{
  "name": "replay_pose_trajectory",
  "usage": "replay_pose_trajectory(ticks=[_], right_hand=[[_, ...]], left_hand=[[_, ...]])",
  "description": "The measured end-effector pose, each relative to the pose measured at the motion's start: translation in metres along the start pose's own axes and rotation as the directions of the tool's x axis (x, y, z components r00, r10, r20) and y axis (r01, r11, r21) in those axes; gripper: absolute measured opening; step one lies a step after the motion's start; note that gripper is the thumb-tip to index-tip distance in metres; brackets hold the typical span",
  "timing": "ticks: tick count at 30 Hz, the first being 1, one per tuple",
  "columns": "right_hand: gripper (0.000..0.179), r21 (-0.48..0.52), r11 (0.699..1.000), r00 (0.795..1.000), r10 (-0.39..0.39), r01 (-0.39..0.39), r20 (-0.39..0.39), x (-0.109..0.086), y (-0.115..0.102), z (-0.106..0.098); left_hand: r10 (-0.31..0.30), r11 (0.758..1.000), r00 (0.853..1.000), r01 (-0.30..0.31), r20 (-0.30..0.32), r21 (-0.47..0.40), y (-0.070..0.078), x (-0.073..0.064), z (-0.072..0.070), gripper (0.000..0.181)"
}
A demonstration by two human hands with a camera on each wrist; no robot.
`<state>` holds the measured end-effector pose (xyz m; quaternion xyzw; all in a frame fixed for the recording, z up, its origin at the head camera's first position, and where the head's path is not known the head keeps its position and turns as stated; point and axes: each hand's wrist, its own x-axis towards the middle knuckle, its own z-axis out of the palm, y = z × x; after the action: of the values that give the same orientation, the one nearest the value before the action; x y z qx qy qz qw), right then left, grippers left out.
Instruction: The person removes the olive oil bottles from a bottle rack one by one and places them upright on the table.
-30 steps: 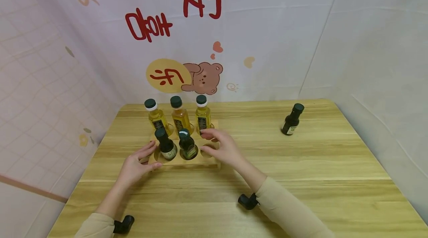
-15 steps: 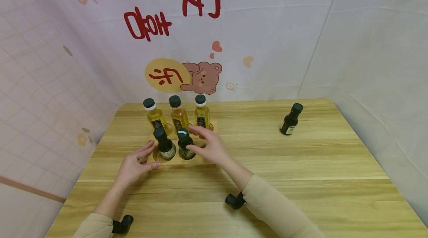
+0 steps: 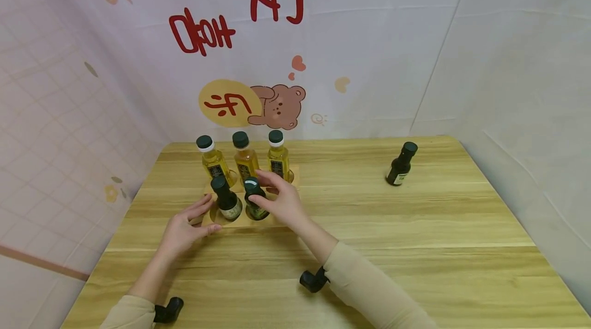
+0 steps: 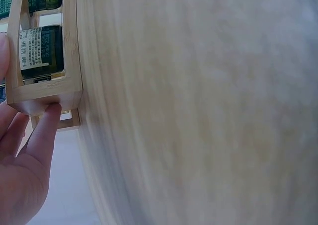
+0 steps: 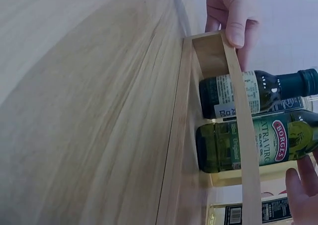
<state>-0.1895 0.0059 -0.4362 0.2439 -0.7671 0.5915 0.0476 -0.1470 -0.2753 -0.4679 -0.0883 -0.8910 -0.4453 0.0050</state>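
Observation:
A two-tier wooden bottle rack (image 3: 235,225) stands at the left of the table. My left hand (image 3: 180,234) grips its left end, thumb on the front edge and fingers along the side. In the front row sit a dark bottle with a pale label (image 3: 229,210) and, to its right, a green olive oil bottle (image 5: 278,140), both with dark green caps. My right hand (image 3: 283,203) holds the olive oil bottle near its neck, thumb in front and fingers behind. The left wrist view shows a fingertip (image 4: 52,108) against the rack's end board.
Three bottles of yellow to amber oil, such as the amber bottle (image 3: 246,160), fill the rack's back row. A separate dark bottle (image 3: 399,169) stands at the table's right rear. White printed cloth (image 3: 369,62) hangs behind the wooden table (image 3: 415,247).
My right hand has moved left from the front row's right-hand hole to the olive oil bottle and closed around it. My left hand stays on the rack's end.

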Motion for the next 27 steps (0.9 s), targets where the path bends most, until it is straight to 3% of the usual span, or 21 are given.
replay_pose_trajectory(ticks=[12,27], right_hand=[[0.046,0.062,0.997,0.998,0.053,-0.05,-0.037,0.0043,-0.0064,0.0054],[0.04,0.122,0.991,0.997,0.061,-0.054,-0.053,0.0029,-0.0054,0.0089]], left_hand=[[-0.006,0.999,1.0,0.006,-0.001,0.035,-0.0009,0.0009,-0.0011,0.077],[-0.002,1.0,1.0,0.002,0.008,0.026,-0.0004,0.0016,-0.0008,0.077]])
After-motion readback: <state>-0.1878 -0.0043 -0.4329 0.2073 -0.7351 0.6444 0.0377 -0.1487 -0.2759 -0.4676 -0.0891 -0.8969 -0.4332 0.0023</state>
